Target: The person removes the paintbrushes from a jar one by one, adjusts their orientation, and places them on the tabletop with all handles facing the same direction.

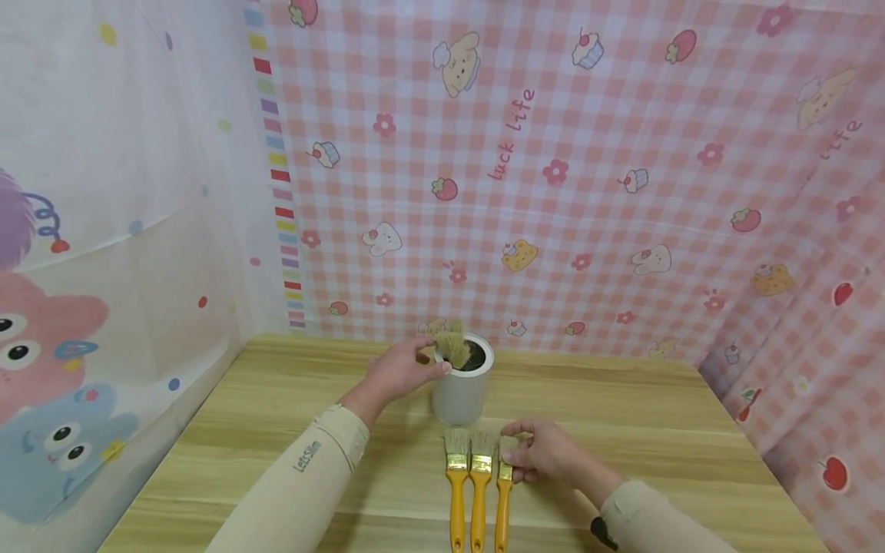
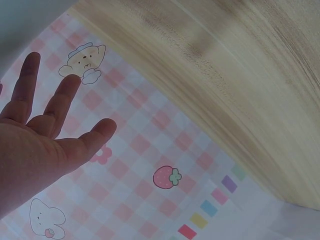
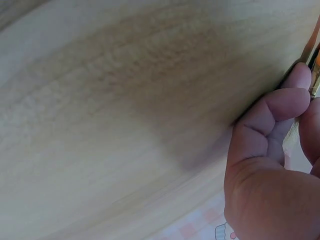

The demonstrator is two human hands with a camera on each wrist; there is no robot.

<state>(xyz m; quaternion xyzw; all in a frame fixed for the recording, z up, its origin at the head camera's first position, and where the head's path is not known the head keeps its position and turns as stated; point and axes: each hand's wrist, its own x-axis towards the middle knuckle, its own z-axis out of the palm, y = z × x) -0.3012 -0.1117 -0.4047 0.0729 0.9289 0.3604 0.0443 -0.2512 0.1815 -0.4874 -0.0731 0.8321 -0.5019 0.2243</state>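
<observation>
A white cylindrical container [image 1: 459,399] with a dark inside stands upright near the back of the table. Bristles of paintbrushes [image 1: 452,347] stick up from its left side. My left hand [image 1: 404,370] is at that rim, thumb and fingers parted around the bristles; the left wrist view shows the fingers [image 2: 62,105] spread and loosely bent. In front of the container, three paintbrushes with yellow-orange handles lie side by side, bristles away from me. My right hand [image 1: 546,455] pinches the rightmost paintbrush [image 1: 504,499] at its metal band and bristles. Beside it lie the middle paintbrush [image 1: 480,491] and the left paintbrush [image 1: 456,491].
The wood-grain table [image 1: 608,399] meets a pink checked curtain [image 1: 594,223] behind the container. A white cartoon-print sheet [image 1: 159,230] hangs on the left, and more checked cloth hangs on the right.
</observation>
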